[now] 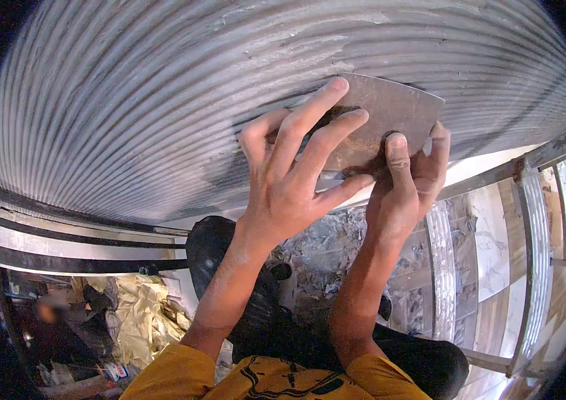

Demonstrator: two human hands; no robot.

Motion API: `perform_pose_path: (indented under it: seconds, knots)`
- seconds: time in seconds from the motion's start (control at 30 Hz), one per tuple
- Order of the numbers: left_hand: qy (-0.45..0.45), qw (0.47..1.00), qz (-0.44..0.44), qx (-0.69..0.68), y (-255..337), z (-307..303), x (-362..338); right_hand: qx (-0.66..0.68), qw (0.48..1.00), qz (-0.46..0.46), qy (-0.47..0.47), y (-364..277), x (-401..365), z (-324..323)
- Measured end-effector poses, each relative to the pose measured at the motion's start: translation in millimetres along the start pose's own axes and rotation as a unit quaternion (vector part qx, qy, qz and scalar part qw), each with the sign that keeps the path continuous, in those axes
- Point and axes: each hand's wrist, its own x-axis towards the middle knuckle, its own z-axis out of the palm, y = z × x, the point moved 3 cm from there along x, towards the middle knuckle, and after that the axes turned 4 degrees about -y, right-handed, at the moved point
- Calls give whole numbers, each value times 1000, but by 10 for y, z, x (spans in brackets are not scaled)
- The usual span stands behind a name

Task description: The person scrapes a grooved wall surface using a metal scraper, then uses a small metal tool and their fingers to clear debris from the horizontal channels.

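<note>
Two hands hold a metal scraper blade (396,107) against the grooved plaster surface (163,100).
Head view: at 1 o'clock the left hand (283,190) lies spread, fingers flat on the blade, and the right hand (406,190) pinches its lower edge, thumb on top. Even pressure and a shallow angle along the grooves should serve best. A scaffold rail (526,267) at 3 o'clock may crowd the right arm. Another person (56,333) is at 7 o'clock by crumpled sheeting (143,313).
</note>
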Motion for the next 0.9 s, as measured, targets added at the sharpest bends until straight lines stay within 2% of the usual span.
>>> perform_pose_path:
  seconds: [0.1,0.23,0.5,0.77,0.9]
  knots:
    - [-5,1000,-6,-15,6,-18,8,-58,998,-10,3,-208,-23,47]
    - [-1,1000,-10,-29,5,-5,0,-88,996,-24,19,-181,-27,44]
    - [15,999,-31,0,-17,57,-6,22,999,-33,18,248,84,-5]
    - [12,999,2,33,-42,95,-25,82,996,-29,10,291,73,-33]
    - [39,999,11,26,-31,80,-23,106,994,-30,9,260,72,6]
